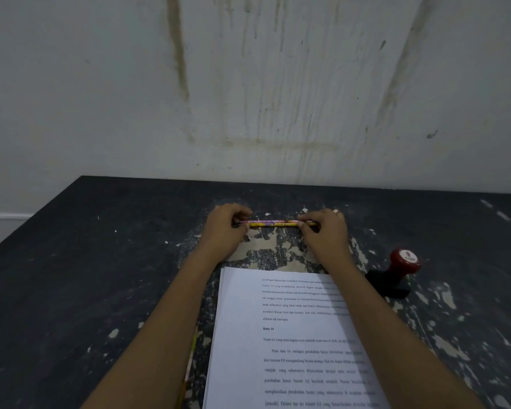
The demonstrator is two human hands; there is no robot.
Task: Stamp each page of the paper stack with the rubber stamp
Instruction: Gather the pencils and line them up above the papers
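Both hands pinch one patterned pencil point(273, 223) mid-frame, the left hand point(223, 228) at its left end and the right hand point(325, 231) at its right, low over the table point(101, 261). Best to lay it flat, clear of the paper stack point(292, 335) at lower centre, so it cannot roll onto the page. The rubber stamp point(396, 273) lies untouched just right of the stack's top corner.

— What held the pencil point(273, 223)?
— Left hand point(226, 231) and right hand point(326, 234) pinched its ends, beyond the stack point(292, 343).
— And the stamp point(397, 270)?
— It sat on the table point(71, 276), right of the stack.
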